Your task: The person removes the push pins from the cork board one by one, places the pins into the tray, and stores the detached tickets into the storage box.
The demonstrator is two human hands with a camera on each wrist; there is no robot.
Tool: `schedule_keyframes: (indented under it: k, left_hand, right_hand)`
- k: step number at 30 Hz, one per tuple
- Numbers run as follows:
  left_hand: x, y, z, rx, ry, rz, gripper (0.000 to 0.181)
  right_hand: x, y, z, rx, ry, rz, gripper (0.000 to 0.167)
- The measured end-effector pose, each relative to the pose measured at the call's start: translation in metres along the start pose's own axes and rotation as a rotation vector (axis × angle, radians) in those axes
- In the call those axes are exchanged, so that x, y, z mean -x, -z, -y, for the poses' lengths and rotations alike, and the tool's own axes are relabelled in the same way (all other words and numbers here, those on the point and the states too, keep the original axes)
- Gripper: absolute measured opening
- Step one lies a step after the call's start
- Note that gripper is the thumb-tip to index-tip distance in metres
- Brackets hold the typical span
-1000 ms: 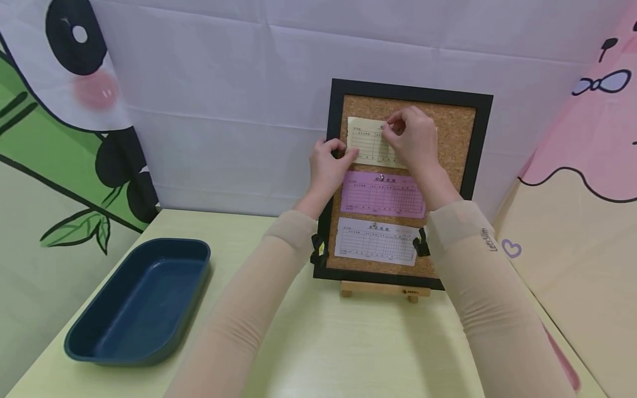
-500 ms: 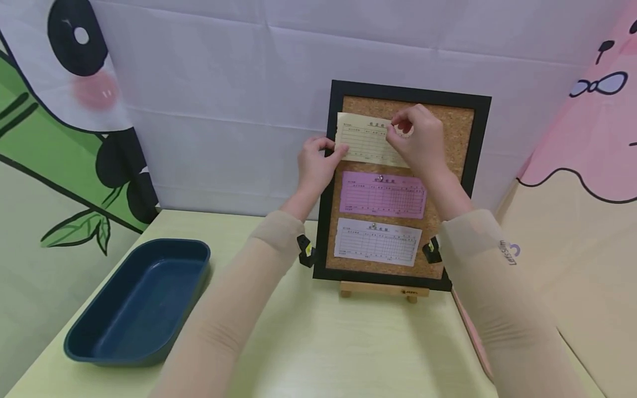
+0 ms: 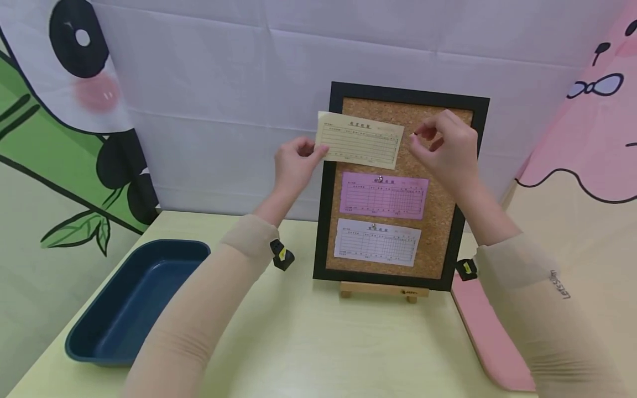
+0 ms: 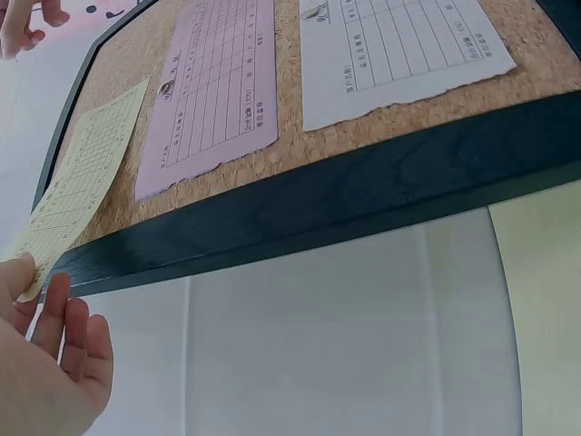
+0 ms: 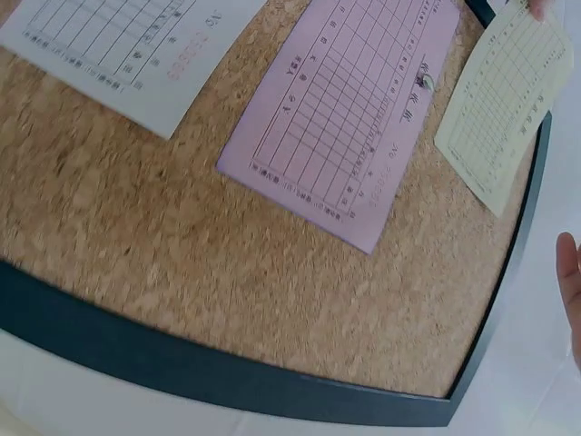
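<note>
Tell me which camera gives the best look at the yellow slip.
The head view: it shows the yellow slip nearly face-on, its left end pinched by the left hand. The left wrist view shows it foreshortened near the left edge; the right wrist view shows it slanted at upper right.

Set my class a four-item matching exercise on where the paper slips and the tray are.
1. Yellow slip
2. Pink slip
3. White slip
4. Blue tray

A. Lowest of the slips, pinned to the corkboard
B. On the table
C. Gripped by the left hand
D. Pinned up, between two other slips in height

Pairs: 1-C, 2-D, 3-A, 4-B
</note>
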State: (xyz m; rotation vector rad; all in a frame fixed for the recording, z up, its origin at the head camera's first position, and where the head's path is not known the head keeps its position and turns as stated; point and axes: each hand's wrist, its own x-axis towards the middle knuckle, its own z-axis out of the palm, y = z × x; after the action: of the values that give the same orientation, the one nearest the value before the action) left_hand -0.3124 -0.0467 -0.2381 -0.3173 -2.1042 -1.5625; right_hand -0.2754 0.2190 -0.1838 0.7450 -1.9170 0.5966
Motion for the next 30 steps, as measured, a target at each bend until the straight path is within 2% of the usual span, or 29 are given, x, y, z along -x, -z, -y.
schedule_keyframes:
  k: [6, 12, 22, 30]
  left_hand:
    - [0.007, 0.013, 0.003, -0.001, -0.013, 0.005, 0.028]
    - [0.013, 0.030, 0.006, -0.049, -0.039, -0.007, 0.029]
    - [0.021, 0.059, 0.003, -0.213, -0.199, -0.047, 0.025]
    - [0.033, 0.078, -0.003, -0.263, -0.264, -0.070, 0.022]
  right_hand:
    - [0.012, 0.020, 0.000, 0.031, 0.020, 0.027, 0.011]
    - [0.023, 0.041, 0.000, 0.042, 0.010, 0.030, 0.011]
    - [0.042, 0.071, -0.001, 0.074, -0.046, 0.048, 0.015]
    - [0.056, 0.089, -0.002, 0.073, -0.022, 0.059, 0.013]
